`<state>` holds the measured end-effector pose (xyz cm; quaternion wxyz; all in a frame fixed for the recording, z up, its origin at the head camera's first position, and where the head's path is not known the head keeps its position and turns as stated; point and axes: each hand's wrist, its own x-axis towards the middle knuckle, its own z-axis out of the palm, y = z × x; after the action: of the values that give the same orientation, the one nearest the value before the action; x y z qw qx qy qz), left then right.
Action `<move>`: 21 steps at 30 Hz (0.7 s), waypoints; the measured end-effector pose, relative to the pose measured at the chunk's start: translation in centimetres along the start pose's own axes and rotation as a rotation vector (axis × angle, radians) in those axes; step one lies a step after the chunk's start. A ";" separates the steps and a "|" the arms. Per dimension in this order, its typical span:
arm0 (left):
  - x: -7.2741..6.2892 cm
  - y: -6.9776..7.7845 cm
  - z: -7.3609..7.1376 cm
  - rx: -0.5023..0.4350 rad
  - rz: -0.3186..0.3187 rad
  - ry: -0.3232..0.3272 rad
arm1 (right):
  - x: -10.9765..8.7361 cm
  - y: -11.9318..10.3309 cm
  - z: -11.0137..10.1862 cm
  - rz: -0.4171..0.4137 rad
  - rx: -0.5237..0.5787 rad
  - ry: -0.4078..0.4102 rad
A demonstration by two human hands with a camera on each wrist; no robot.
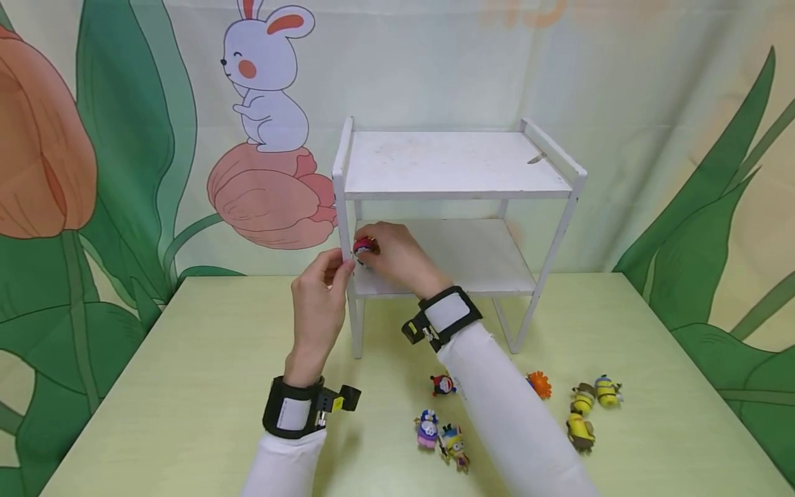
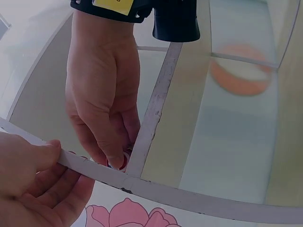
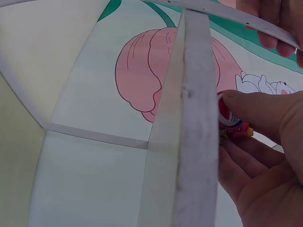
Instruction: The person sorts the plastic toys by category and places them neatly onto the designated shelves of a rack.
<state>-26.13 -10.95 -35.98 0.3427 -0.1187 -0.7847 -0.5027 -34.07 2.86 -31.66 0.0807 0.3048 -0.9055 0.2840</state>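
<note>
A white two-tier shelf rack (image 1: 435,162) stands on the table. My right hand (image 1: 400,255) is at the left end of its lower board (image 1: 478,252), pinching a small toy figure (image 3: 228,113) between thumb and fingers. Red, white and some blue show on the figure; part of it is hidden by the fingers and by the rack's edge in the right wrist view. Beside it, my left hand (image 1: 317,304) grips the front left leg (image 2: 90,168) of the rack, thumb on one side and fingertips on the other.
Toy figures lie in front of the rack: a red and black one (image 1: 442,384), a purple and blue one (image 1: 427,429), a multicoloured one (image 1: 454,446). An orange spiky toy (image 1: 539,384) lies partly behind the right sleeve. Yellow figures (image 1: 580,432) are grouped further right. A printed curtain (image 1: 422,69) hangs behind.
</note>
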 end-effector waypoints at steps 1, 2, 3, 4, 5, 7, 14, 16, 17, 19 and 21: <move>0.0 0.0 0.0 0.001 0.000 -0.001 | 0.0 0.0 0.0 0.006 0.005 -0.001; 0.0 0.0 0.0 0.002 0.000 -0.001 | -0.1 0.0 0.0 0.011 0.009 -0.003; 0.0 0.0 0.1 0.004 -0.001 -0.001 | -0.1 -0.1 0.0 0.017 0.014 -0.003; 0.0 -0.1 0.1 0.004 -0.001 -0.001 | -0.1 -0.1 0.0 0.023 0.018 -0.005; 0.0 -0.1 0.1 0.005 -0.001 -0.001 | -0.1 -0.1 0.0 0.027 0.022 -0.005; 0.0 -0.1 0.1 0.006 -0.001 0.001 | -0.1 -0.1 0.1 0.034 0.033 -0.007; 0.0 -0.1 0.0 -0.002 0.004 -0.002 | -0.3 0.1 0.4 0.057 0.067 -0.012; 0.0 -0.1 0.0 -0.002 0.005 -0.002 | -0.3 0.2 0.5 0.059 0.073 -0.005; 0.0 -0.2 0.0 0.000 0.005 -0.001 | -0.3 0.2 0.5 0.059 0.076 -0.003; 0.0 -0.2 0.0 0.003 0.004 0.000 | -0.3 0.2 0.5 0.060 0.081 -0.003; -0.1 -0.1 0.0 0.004 0.004 0.000 | -0.3 0.2 0.6 0.061 0.086 -0.005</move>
<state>-26.13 -11.04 -36.10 0.3440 -0.1195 -0.7853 -0.5006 -33.97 2.82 -32.32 0.0565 0.2811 -0.9015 0.3242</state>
